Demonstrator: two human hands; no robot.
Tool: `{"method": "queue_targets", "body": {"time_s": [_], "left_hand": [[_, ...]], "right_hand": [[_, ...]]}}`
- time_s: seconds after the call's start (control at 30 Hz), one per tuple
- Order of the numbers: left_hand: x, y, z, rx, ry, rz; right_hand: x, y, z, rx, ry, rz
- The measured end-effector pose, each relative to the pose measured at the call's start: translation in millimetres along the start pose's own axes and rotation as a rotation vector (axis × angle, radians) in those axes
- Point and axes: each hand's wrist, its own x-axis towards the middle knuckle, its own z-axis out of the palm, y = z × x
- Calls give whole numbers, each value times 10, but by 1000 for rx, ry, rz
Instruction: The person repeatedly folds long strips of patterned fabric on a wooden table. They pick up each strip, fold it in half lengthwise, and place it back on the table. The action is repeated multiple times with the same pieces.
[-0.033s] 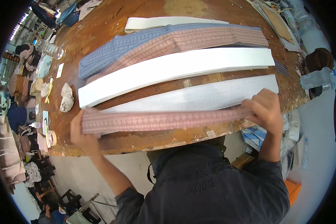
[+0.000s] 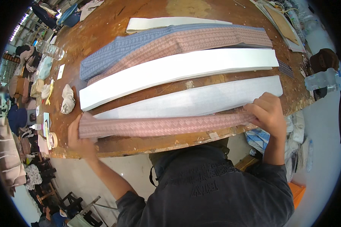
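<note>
My left hand (image 2: 79,134) grips the left end of a pink patterned fabric strip (image 2: 163,126), slightly blurred by motion. At the strip's right end, my right hand (image 2: 263,111) pinches it, fingers curled. The strip stretches between them over the near part of a long pale-white strip (image 2: 185,98) on the table. Behind that lies a brighter white strip stack (image 2: 178,70), then blue patterned fabric (image 2: 102,55) overlapping salmon patterned fabric (image 2: 159,49), and another white strip (image 2: 178,22) farthest back.
The worn brown table (image 2: 216,143) has a curved-looking near edge. At left are a crumpled beige cloth (image 2: 67,99), a tape roll (image 2: 53,140) and a plastic bottle (image 2: 49,49). At right are boards (image 2: 280,26), a dark cap (image 2: 324,60) and another bottle (image 2: 322,79).
My left hand has moved slightly left and down with the end of the pink strip. My right hand has shifted a little downward.
</note>
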Motion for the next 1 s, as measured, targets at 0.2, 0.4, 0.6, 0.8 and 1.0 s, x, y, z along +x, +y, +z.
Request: {"method": "queue_targets", "body": {"time_s": [0.2, 0.4, 0.6, 0.8, 1.0], "left_hand": [[-121, -532, -707, 78, -149, -20], [-308, -876, -756, -112, 67, -141], [-388, -1002, -586, -552, 386, -344], [-252, -787, -376, -488, 437, -492], [-199, -628, -88, -369, 304, -572]], "right_hand": [[-475, 294, 75, 49, 33, 329], [-1086, 540, 142, 52, 325, 654], [-1754, 775, 380, 292, 666, 898], [-2081, 1021, 470, 829, 1082, 946], [-1779, 1460, 231, 813, 952, 1131]]}}
